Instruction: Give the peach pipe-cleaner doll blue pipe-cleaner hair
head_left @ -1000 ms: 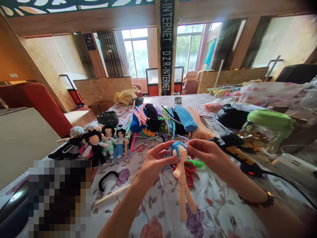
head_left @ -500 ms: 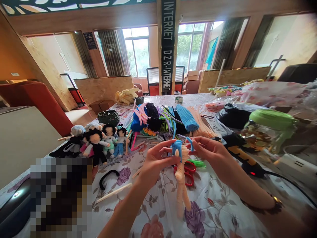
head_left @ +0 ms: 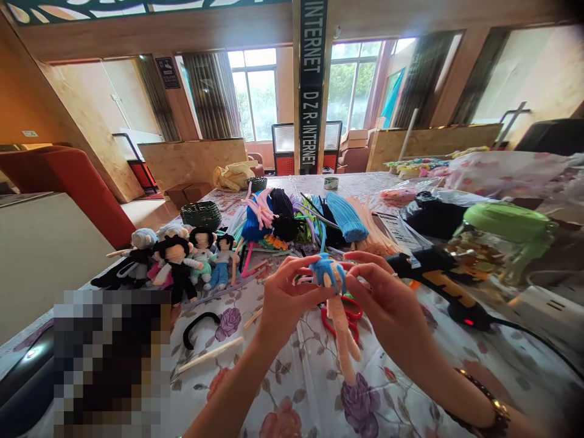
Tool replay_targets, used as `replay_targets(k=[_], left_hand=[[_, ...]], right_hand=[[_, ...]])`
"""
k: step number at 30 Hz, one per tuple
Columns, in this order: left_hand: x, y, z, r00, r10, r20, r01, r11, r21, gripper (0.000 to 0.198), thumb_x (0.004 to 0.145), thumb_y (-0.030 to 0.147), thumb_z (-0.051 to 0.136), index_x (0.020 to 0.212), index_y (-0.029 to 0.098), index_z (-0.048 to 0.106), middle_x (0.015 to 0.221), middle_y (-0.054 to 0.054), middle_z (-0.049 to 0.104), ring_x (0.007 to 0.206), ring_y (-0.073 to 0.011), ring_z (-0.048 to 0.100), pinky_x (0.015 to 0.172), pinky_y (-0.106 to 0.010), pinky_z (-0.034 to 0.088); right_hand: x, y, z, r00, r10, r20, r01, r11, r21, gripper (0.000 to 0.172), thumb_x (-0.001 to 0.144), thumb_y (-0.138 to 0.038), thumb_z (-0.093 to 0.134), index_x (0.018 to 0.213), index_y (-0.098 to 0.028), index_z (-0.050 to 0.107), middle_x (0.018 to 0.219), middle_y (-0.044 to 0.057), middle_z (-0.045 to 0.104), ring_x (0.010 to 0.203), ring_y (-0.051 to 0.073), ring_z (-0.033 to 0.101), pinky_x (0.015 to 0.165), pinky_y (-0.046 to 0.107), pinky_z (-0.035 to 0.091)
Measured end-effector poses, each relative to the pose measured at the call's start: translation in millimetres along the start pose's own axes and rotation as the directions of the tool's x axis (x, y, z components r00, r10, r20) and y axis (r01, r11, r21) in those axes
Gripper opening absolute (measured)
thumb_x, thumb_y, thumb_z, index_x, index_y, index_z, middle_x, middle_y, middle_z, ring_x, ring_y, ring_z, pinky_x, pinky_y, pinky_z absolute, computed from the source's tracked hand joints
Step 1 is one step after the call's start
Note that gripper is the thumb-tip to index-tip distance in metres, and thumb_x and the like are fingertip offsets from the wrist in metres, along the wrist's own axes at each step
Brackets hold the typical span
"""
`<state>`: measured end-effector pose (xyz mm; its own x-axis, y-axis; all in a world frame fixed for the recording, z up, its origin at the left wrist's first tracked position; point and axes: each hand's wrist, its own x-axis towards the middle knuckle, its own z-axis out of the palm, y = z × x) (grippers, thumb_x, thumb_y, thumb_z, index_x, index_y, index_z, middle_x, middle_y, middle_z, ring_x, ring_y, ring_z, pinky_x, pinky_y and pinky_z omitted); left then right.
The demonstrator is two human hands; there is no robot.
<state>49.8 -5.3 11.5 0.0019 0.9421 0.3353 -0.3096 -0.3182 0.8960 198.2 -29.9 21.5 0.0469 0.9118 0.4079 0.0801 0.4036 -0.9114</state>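
Observation:
My left hand (head_left: pixel 285 298) is closed around the head of a peach pipe-cleaner doll (head_left: pixel 340 331), whose body and legs hang down tilted. Blue pipe-cleaner hair (head_left: pixel 323 265) covers the top and side of that head. At the head's right side my right hand (head_left: pixel 387 301) pinches a blue pipe-cleaner piece (head_left: pixel 340 278) against it; the fingertips partly hide the contact. Red-handled scissors (head_left: pixel 354 309) lie on the tablecloth behind the doll. A black and orange glue gun (head_left: pixel 440 281) with a red light rests beyond my right hand.
Several finished dolls (head_left: pixel 176 258) sit at the left near a dark woven basket (head_left: pixel 201 215). Bundles of pipe cleaners, including a blue one (head_left: pixel 347 219), lie across the back. A green-lidded jar (head_left: pixel 504 222) stands right. A black curved piece (head_left: pixel 194 328) lies on the flowered tablecloth.
My right hand has brought the blue pipe-cleaner piece left, from beside the head onto it. The doll's legs have swung slightly right. My left hand keeps hold of the head.

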Motion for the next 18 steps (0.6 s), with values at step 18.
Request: replay_targets(k=[18], left_hand=[[-1.0, 1.3, 1.1, 0.998, 0.049, 0.034, -0.050, 0.999, 0.009, 0.043, 0.051, 0.011, 0.083, 0.091, 0.025, 0.074, 0.088, -0.001, 0.058, 0.082, -0.0134, 0.057, 0.064, -0.019, 0.054]], right_hand=[[-1.9, 7.6, 0.1, 0.994, -0.109, 0.016, 0.110, 0.993, -0.049, 0.017, 0.087, -0.034, 0.057, 0.077, -0.021, 0.060, 0.115, 0.006, 0.047, 0.098, 0.017, 0.063, 0.071, 0.024, 0.060]])
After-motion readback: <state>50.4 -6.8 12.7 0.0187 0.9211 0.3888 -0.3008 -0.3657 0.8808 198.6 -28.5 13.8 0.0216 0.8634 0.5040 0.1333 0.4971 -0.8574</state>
